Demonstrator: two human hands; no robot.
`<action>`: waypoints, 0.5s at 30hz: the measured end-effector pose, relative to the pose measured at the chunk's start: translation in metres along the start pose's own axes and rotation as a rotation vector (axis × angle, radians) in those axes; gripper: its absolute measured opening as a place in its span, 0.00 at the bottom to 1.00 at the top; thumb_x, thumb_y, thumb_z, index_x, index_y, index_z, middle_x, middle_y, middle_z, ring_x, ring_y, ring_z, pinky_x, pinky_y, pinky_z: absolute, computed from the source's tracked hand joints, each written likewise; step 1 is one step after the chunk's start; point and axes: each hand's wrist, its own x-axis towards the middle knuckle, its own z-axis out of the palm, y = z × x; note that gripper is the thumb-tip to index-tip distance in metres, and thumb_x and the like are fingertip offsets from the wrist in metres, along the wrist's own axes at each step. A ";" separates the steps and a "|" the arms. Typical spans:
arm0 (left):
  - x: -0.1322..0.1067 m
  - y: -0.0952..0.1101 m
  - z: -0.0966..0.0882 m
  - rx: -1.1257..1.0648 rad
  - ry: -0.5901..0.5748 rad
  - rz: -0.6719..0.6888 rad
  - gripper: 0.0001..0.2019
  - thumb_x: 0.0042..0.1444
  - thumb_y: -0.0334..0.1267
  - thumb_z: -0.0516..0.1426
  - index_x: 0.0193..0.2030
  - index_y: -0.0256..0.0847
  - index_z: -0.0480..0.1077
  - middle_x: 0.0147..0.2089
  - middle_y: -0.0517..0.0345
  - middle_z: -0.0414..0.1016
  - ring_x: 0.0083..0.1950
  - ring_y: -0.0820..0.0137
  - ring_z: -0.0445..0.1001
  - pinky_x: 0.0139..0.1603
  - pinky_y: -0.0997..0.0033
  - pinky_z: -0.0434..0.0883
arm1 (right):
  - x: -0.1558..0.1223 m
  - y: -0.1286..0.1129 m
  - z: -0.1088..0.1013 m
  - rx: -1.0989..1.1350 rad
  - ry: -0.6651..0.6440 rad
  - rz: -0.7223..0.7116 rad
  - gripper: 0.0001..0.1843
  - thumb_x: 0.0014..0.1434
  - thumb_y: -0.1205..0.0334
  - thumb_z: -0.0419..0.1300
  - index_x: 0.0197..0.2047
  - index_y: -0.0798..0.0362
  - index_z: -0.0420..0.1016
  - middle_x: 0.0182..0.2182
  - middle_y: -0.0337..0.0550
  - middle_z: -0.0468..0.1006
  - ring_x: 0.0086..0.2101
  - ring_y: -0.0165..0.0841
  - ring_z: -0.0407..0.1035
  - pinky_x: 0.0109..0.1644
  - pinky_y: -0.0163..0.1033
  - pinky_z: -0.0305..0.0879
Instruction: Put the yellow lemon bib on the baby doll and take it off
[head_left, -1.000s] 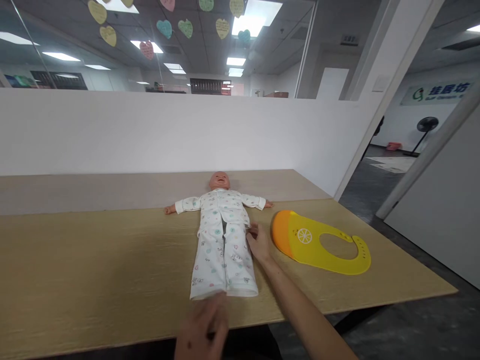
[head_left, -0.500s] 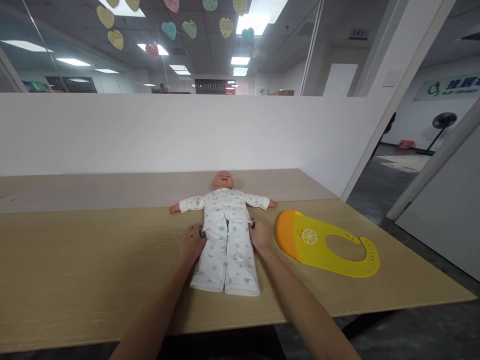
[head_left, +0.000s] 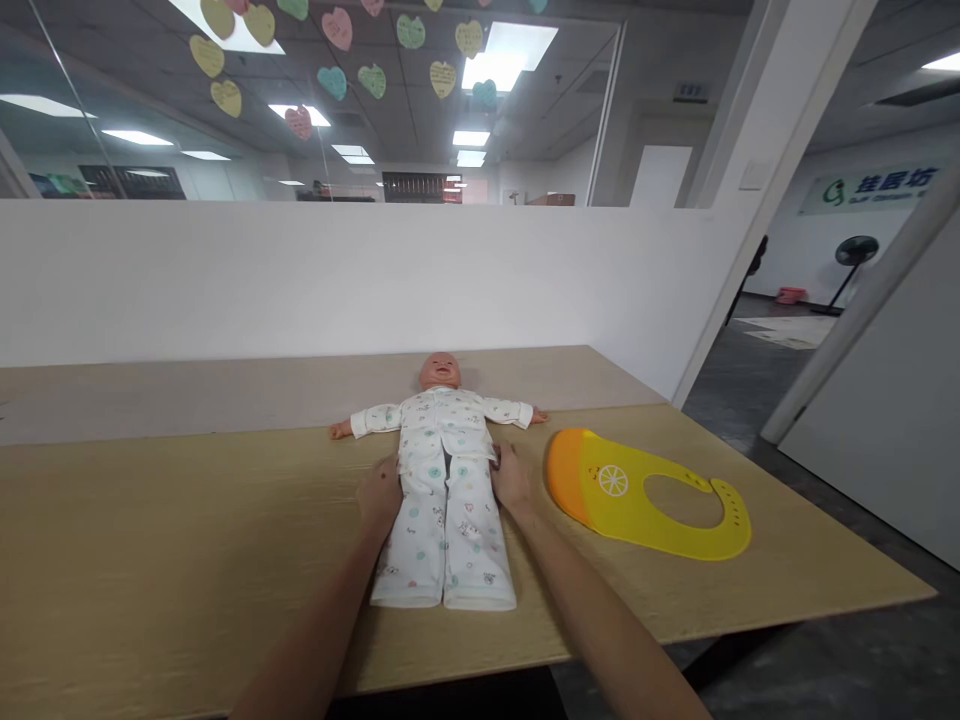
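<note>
Head view: a pale wooden worktop point(head_left: 150, 520) runs across the frame in front of a white partition point(head_left: 300, 280), with paper hearts point(head_left: 442, 78) hanging beyond it. A baby doll point(head_left: 440, 372) lies on its back on the worktop, arms out and head toward the partition, dressed in white printed pajamas point(head_left: 448, 530). A yellow and orange silicone bib point(head_left: 622, 490) lies flat to the person's right of the doll. A second ago the left hand point(head_left: 379, 495) was down at the trouser cuffs; now it sits level with the right hand point(head_left: 516, 480), and the trouser legs lie straighter, closer together, with the cuffs nearly even. The hands are apart, one on each side of the doll's hips, their fingers against the outer edges of the pajamas. Whether they pinch the cloth cannot be told. The right hand is nearer the bib but not touching it.
</note>
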 end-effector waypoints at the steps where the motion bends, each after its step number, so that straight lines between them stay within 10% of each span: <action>1: -0.001 0.000 -0.001 0.006 0.004 0.010 0.17 0.62 0.32 0.43 0.52 0.37 0.66 0.54 0.45 0.71 0.53 0.59 0.70 0.46 0.62 0.67 | -0.001 0.000 0.000 -0.022 -0.001 0.008 0.19 0.60 0.63 0.51 0.55 0.54 0.64 0.49 0.50 0.72 0.47 0.39 0.68 0.45 0.38 0.58; 15: -0.001 0.005 -0.005 0.073 0.027 -0.075 0.16 0.62 0.31 0.40 0.48 0.38 0.66 0.49 0.47 0.73 0.47 0.60 0.72 0.38 0.65 0.65 | -0.010 -0.008 -0.008 -0.172 -0.012 -0.014 0.20 0.60 0.58 0.50 0.55 0.51 0.62 0.51 0.52 0.68 0.49 0.44 0.66 0.44 0.42 0.60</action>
